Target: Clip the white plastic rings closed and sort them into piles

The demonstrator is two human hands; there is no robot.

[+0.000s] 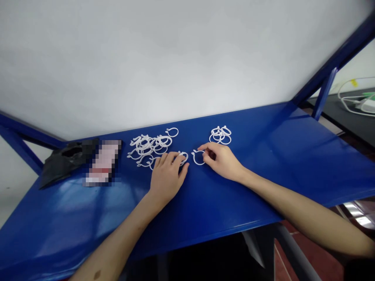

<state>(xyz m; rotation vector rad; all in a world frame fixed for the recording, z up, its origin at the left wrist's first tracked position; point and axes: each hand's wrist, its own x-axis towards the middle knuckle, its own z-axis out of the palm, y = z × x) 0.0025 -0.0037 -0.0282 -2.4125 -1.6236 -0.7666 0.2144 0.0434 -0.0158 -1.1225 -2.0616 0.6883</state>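
Between thumb and fingers, my right hand (pixel 220 159) pinches a white plastic ring (pixel 199 157) with a small gap and knobbed ends. My left hand (pixel 167 171) lies over the table with its fingers spread, resting on or just above some white rings (pixel 183 157); its palm hides part of them. A tangled pile of similar rings (pixel 145 144) lies beyond and to the left of it. One single ring (pixel 177 133) sits at the pile's far right edge. Behind my right hand is a smaller cluster of rings (pixel 220 135).
All of this lies on a blue tabletop (pixel 258 136) against a pale wall (pixel 187 58). To the left are a black bag (pixel 64 162) and a blurred-out flat item (pixel 104 162). Blue frame bars (pixel 325 91) rise at the sides. A white cable (pixel 341 97) lies on a dark surface at right.
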